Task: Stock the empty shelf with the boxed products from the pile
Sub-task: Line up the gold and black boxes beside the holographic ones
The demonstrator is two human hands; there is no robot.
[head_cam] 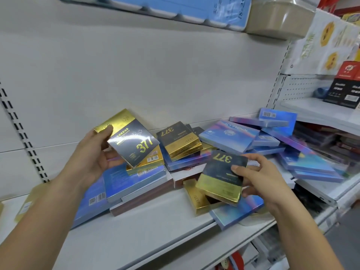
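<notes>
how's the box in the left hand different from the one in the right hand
The left hand's box shows its number upright, gold end up; the right hand's box shows 377 upside down, gold end toward the person. The left box is held higher, above the pile; the right is low, near the shelf front. Both are black-and-gold.

single head-worn view, looking forward and down, close over the shelf (136, 236), wide-angle

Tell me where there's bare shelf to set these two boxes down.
Free: the front strip of the shelf, between your forearms, ahead of the brown-edged box. Crowded: the pile from centre to the right end, where blue boxes overlap. Each hand, left hand and right hand, holds a box.
</notes>
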